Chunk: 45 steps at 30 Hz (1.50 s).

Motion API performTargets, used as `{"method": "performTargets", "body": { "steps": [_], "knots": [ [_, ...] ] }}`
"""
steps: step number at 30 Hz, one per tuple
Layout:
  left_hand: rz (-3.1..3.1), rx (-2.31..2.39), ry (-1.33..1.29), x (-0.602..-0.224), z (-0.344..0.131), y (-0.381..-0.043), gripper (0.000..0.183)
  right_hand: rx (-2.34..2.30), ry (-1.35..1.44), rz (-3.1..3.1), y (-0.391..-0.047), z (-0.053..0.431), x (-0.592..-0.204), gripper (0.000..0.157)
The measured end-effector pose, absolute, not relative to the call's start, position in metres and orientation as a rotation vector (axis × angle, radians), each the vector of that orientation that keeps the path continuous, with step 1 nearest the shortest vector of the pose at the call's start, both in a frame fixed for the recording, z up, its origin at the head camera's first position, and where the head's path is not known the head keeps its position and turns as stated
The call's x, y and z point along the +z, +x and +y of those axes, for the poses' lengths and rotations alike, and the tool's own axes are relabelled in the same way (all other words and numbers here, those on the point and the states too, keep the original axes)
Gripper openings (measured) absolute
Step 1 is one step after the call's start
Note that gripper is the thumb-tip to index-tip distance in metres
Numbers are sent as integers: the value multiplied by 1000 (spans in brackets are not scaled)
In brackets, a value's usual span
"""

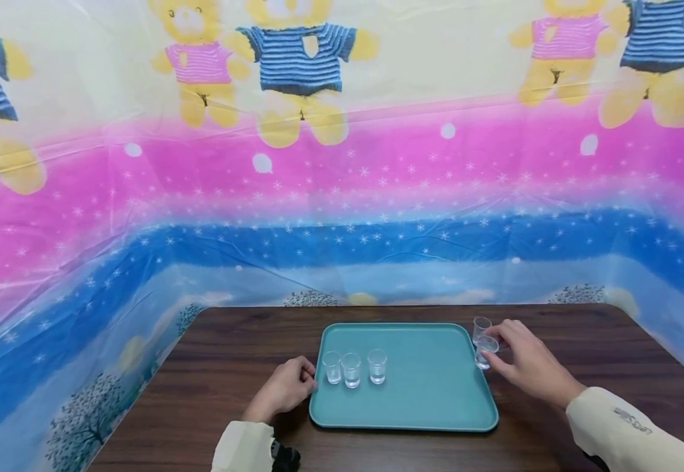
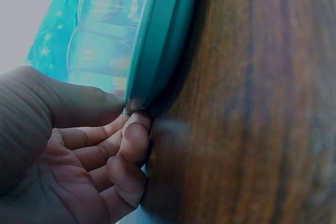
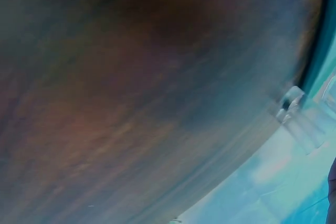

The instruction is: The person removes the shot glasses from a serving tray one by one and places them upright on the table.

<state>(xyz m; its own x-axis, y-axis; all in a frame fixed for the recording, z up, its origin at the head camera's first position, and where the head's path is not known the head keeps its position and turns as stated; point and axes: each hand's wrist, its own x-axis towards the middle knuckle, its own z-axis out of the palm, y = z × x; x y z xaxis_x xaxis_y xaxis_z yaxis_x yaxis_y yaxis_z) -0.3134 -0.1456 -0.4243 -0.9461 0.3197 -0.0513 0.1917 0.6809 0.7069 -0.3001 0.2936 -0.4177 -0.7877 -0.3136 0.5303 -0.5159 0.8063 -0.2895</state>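
Observation:
A teal tray (image 1: pixel 430 400) lies on the table with three small clear shot glasses standing in its left half: one at the left (image 1: pixel 332 368), another close beside it (image 1: pixel 351 372), a third a little apart (image 1: pixel 377 368). My left hand (image 1: pixel 285 387) pinches the tray's left rim; the left wrist view shows the thumb on top and curled fingers at the underside. Over the tray's right edge, my right hand (image 1: pixel 531 364) holds a shot glass (image 1: pixel 485 360) between thumb and fingers. Just behind it, another shot glass (image 1: pixel 481 326) stands by the tray's right edge, on the table in the right wrist view.
The dark wooden table (image 1: pixel 212 373) extends around the tray on all sides. Behind it and at both sides hangs a cloth backdrop (image 1: pixel 342 242) printed with bears and snowflakes. A dark band (image 1: pixel 285 455) circles the left wrist.

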Motion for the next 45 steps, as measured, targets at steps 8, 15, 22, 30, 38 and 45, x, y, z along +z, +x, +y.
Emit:
{"method": "performTargets", "body": {
  "steps": [8, 15, 22, 30, 38, 45],
  "knots": [
    [2722, 1121, 421, -424, -148, -313, 13, 523, 540, -2518, -299, 307, -432, 28],
    [2718, 1119, 417, -424, -148, -315, 13, 508, 542, -2504, -302, 309, -441, 30],
    [2744, 1121, 432, -425, -148, -313, 13, 510, 538, -2523, -303, 306, -443, 29],
    [2766, 1128, 454, -426, -149, -312, 13, 499, 521, -2546, -304, 304, -441, 28],
    [2731, 1138, 428, -427, -149, -311, 12, 522, 557, -2504, -306, 292, -426, 34],
    [2749, 1139, 448, -427, -147, -310, 12, 604, 665, -2505, -307, 267, -411, 33]
  ]
}}
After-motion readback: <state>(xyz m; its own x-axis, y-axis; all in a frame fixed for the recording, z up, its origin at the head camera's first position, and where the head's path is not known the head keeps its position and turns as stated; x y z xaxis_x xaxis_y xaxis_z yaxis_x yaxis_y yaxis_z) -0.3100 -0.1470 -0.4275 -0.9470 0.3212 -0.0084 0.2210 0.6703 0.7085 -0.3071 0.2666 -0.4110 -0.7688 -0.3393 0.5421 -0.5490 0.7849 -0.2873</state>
